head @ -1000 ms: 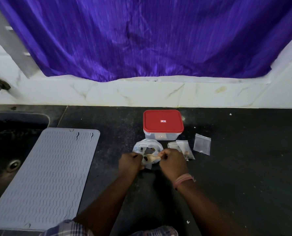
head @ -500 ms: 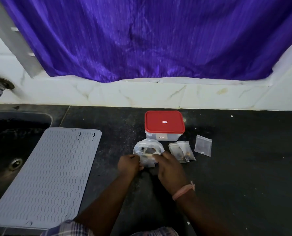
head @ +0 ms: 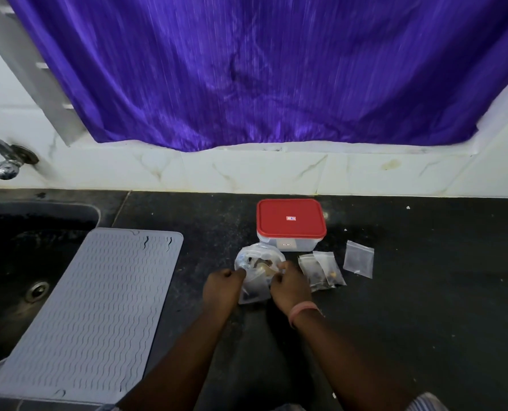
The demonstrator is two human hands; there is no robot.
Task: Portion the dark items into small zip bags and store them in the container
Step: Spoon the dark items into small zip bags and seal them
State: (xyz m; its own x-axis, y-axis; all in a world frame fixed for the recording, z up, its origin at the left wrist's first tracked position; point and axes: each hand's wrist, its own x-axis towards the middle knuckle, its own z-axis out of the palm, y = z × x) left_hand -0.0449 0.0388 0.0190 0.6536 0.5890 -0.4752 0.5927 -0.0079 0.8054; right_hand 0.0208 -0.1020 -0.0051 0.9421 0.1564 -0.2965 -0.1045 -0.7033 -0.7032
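1. Since a moment ago: hands spread a little wider apart, small zip bag now stretched between them, its body hanging toward the near edge of the counter.
2. Nearest: left hand curled, pinching the bag's left top corner; right hand curled, pinching the right corner. Probably held taut this way to run the zip closed or keep the mouth open; which one, cannot tell.
3. Just behind the hands: round clear tub with dark items inside, placed within easy reach as the supply.
4. To the right of the tub: two filled bags overlapping flat on the black counter, likely set aside until storing; further right, a separate bag, seemingly near empty.
5. Further back: container, red lid on, touching the tub's far side; nothing stored yet by the look of it.
6. Left: grey ribbed mat over the sink; purple curtain behind.
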